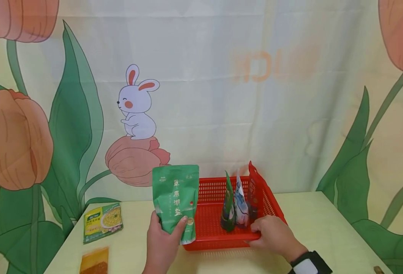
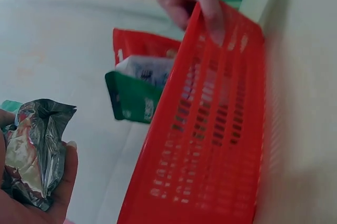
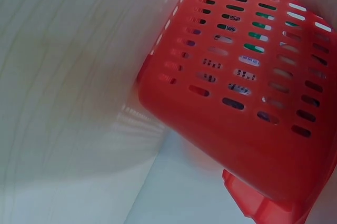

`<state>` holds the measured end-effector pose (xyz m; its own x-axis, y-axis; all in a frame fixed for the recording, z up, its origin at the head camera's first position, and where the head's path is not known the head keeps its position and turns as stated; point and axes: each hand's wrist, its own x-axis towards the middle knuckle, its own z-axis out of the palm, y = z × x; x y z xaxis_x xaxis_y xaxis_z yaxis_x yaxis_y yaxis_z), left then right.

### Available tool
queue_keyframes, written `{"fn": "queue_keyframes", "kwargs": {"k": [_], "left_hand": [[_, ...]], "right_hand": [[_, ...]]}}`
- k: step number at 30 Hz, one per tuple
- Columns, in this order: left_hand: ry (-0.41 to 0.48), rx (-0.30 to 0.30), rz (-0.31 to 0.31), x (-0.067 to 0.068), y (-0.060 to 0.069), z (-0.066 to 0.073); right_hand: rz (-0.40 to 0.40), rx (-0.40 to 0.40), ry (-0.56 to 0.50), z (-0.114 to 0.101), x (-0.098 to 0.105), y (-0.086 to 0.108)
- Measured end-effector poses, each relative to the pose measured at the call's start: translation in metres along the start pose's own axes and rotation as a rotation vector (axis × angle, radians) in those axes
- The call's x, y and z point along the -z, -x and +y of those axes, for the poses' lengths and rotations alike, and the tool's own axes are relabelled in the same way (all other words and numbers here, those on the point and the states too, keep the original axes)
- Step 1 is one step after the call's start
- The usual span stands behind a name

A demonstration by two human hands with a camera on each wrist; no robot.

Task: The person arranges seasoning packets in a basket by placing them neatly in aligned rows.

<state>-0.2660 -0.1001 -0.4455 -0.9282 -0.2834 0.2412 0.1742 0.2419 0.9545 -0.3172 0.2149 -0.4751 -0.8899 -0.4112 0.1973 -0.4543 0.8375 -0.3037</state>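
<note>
My left hand (image 1: 164, 243) grips a green bag of salt (image 1: 175, 194) by its lower part, upright with its printed front towards me. In the left wrist view the bag's silvery foil side (image 2: 39, 150) shows between the fingers and thumb. The bag is held up beside the left end of a red plastic basket (image 1: 215, 244). My right hand (image 1: 273, 234) holds the basket's rim at its front right corner. Inside, on the right, stand a green packet (image 1: 228, 205), a white-and-blue packet (image 1: 240, 205) and a red packet (image 1: 253, 186), side by side.
On the table's left lie a yellow-and-green soup packet (image 1: 103, 222) and, nearer me, an orange-brown packet (image 1: 94, 262). A printed curtain (image 1: 201, 95) hangs behind the table (image 1: 304, 213). A small brown object (image 1: 378, 270) is partly visible at the lower right.
</note>
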Motion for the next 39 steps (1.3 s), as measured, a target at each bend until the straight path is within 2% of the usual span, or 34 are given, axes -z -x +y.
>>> {"fn": "queue_keyframes", "kwargs": {"k": [3, 8, 13, 17, 21, 23, 25, 27, 29, 30, 32, 34, 36, 39], "left_hand": [[0.016, -0.005, -0.028, -0.008, 0.009, -0.001], [0.015, 0.005, -0.060, -0.020, 0.021, -0.003], [0.021, 0.012, -0.091, -0.029, 0.030, -0.004], [0.024, 0.048, -0.154, -0.035, 0.035, -0.001], [0.064, 0.046, -0.238, -0.038, 0.040, 0.000], [0.108, 0.038, -0.292, -0.039, 0.043, 0.000], [0.151, 0.042, -0.348, -0.039, 0.045, 0.001], [0.173, 0.055, -0.394, -0.039, 0.049, 0.002], [0.170, 0.067, -0.425, -0.040, 0.052, 0.004], [0.169, 0.071, -0.437, -0.040, 0.054, 0.005], [0.179, 0.088, -0.462, -0.041, 0.058, 0.008], [0.217, 0.118, -0.495, -0.041, 0.060, 0.009], [0.259, 0.144, -0.528, -0.041, 0.061, 0.010], [0.271, 0.139, -0.552, -0.040, 0.059, 0.008]], "right_hand": [[0.007, 0.017, 0.025, 0.000, -0.001, 0.000], [0.045, 0.094, 0.092, 0.002, -0.004, 0.001], [0.096, 0.123, 0.054, 0.002, -0.004, 0.004], [0.142, 0.134, 0.036, 0.003, -0.004, 0.004], [0.238, 0.126, 0.035, -0.002, -0.005, 0.006], [0.287, 0.147, -0.048, -0.009, -0.005, 0.007], [0.305, 0.208, -0.211, -0.021, -0.006, 0.008], [0.268, 0.275, -0.426, -0.037, -0.006, 0.009], [0.173, 0.307, -0.664, -0.053, -0.007, 0.012], [0.106, 0.277, -0.786, -0.062, -0.006, 0.014], [-0.030, 0.158, -1.007, -0.079, -0.005, 0.019], [-0.139, -0.024, -1.161, -0.092, -0.004, 0.025], [-0.187, -0.187, -1.232, -0.103, -0.003, 0.028], [-0.178, -0.299, -1.240, -0.112, -0.006, 0.031]]}}
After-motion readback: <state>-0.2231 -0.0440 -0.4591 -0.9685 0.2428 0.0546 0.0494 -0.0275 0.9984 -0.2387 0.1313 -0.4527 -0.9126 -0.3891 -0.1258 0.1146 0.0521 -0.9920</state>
